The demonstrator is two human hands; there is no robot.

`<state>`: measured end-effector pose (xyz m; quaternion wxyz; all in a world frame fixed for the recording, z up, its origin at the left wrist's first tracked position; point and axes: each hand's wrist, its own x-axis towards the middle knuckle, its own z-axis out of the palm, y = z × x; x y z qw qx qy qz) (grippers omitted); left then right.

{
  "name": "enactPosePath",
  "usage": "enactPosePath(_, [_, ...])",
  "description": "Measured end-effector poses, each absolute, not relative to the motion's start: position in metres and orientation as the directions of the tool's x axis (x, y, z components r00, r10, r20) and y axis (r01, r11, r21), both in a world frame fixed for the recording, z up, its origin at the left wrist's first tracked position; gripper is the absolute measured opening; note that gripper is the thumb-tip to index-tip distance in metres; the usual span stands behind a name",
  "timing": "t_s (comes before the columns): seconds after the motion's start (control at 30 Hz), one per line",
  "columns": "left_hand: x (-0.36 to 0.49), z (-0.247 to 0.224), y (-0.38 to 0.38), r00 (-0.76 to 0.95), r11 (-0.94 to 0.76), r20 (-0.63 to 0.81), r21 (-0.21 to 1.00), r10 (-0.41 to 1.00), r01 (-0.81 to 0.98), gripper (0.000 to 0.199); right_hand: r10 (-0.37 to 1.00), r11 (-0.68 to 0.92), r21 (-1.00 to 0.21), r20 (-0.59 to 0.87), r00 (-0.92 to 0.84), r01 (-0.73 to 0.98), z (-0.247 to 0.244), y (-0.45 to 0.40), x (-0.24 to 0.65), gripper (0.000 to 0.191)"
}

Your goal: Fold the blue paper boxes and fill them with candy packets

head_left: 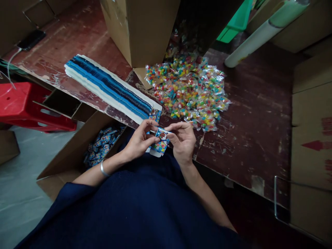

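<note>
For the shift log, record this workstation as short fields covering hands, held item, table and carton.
Left hand: gripping the small blue printed box
Right hand: fingers and thumb at its upper end
Held item: that box, white flap open below
Table: row of box blanks; pile of clear candy packets
Open cardboard carton: person's left, holding blue printed packages

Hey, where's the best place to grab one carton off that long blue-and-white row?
I'd pinch the carton at the near end by its edge facing the candy packets, coming from that side: its printed face shows, while the row behind shows mostly thin edges, and the left hand sits close below.
</note>
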<state>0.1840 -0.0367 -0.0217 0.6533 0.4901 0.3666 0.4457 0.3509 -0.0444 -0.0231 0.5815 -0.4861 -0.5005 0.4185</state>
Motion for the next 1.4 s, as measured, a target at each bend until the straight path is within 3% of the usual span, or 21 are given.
enactPosePath(0.2, [0.176, -0.017, -0.038, 0.346, 0.038, -0.020, 0.998, 0.938, -0.044, 0.041, 0.997, -0.063, -0.996, -0.065, -0.030, 0.065, -0.009, -0.035, 0.367, 0.032])
enactPosePath(0.33, [0.172, -0.014, -0.037, 0.428, -0.001, 0.002, 1.000, 0.904, -0.003, 0.049, 0.994, -0.096, -0.993, -0.100, -0.049, 0.074, -0.009, -0.029, 0.376, 0.028])
enactPosePath(0.43, [0.172, -0.013, -0.038, 0.442, 0.013, -0.005, 1.000, 0.897, -0.015, 0.054, 0.998, -0.039, -0.989, -0.044, -0.037, 0.141, -0.007, -0.029, 0.374, 0.027])
enactPosePath(0.63, [0.176, -0.012, -0.042, 0.411, 0.108, -0.066, 0.991, 0.909, -0.079, 0.040, 0.960, 0.242, -0.904, 0.276, 0.049, 0.353, -0.005, -0.051, 0.360, 0.026])
enactPosePath(0.83, [0.171, -0.019, -0.047, 0.440, 0.304, -0.246, 0.950, 0.864, -0.065, 0.031, 0.956, 0.276, -0.868, 0.205, -0.209, 0.412, -0.019, -0.046, 0.398, 0.019])
enactPosePath(0.93, [0.156, -0.022, -0.042, 0.555, 0.307, -0.298, 0.948, 0.777, 0.079, 0.030, 0.958, 0.247, -0.655, 0.276, -0.078, 0.715, -0.027, -0.028, 0.432, 0.018])
enactPosePath(1.0, [0.141, -0.020, -0.036, 0.624, 0.183, -0.301, 0.951, 0.721, 0.247, 0.028, 0.960, 0.237, -0.431, 0.239, -0.143, 0.871, -0.033, -0.017, 0.449, 0.029])
enactPosePath(1.07, [0.126, -0.016, -0.028, 0.687, 0.012, -0.281, 0.930, 0.671, 0.368, 0.037, 0.957, 0.278, -0.259, 0.160, -0.243, 0.925, -0.036, -0.011, 0.458, 0.040])
enactPosePath(1.17, [0.111, -0.007, -0.018, 0.805, -0.154, -0.244, 0.912, 0.541, 0.380, 0.055, 0.949, 0.310, -0.160, 0.105, -0.296, 0.937, -0.039, -0.006, 0.461, 0.038])
enactPosePath(1.27, [0.110, 0.000, -0.012, 0.839, -0.191, -0.252, 0.904, 0.483, 0.382, 0.034, 0.961, 0.271, -0.226, 0.115, -0.251, 0.936, -0.040, -0.004, 0.462, 0.018])
enactPosePath(1.33, [0.115, 0.000, -0.012, 0.785, -0.134, -0.276, 0.901, 0.555, 0.412, 0.021, 0.969, 0.240, -0.376, 0.149, -0.197, 0.895, -0.038, -0.004, 0.461, 0.002])
enactPosePath(1.4, [0.123, -0.004, -0.014, 0.693, -0.004, -0.289, 0.922, 0.660, 0.388, 0.022, 0.979, 0.168, -0.605, 0.196, -0.059, 0.778, -0.031, -0.007, 0.456, 0.014])
